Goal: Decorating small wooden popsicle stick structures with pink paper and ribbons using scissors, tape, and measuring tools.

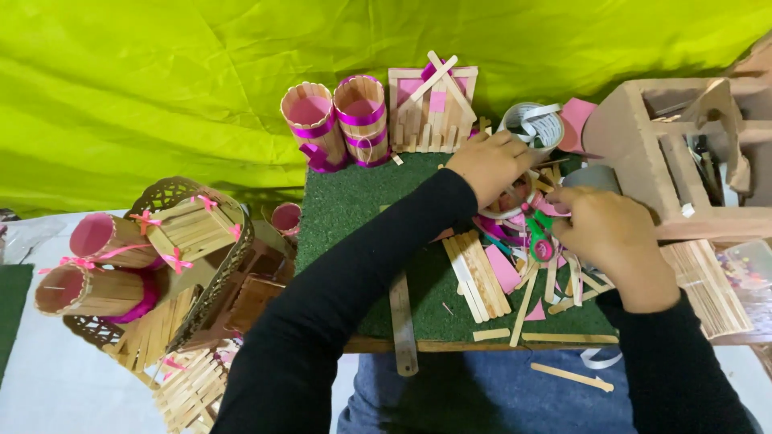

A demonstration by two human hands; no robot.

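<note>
We see both hands over the green mat (pixel 354 201) on the table. Our left hand (pixel 490 165) reaches into a small round container (pixel 515 197) — whether its grip is clenched, we cannot tell. Our right hand (pixel 615 241) curls beside the green-handled scissors (pixel 537 233), its grip hidden too — loose craft sticks (pixel 478 277) lie just below.

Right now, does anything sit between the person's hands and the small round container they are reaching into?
Nothing visible does. The left hand already rests on the rim of the small round container; the right hand is beside it, over the green-handled scissors and pink scraps.
</note>
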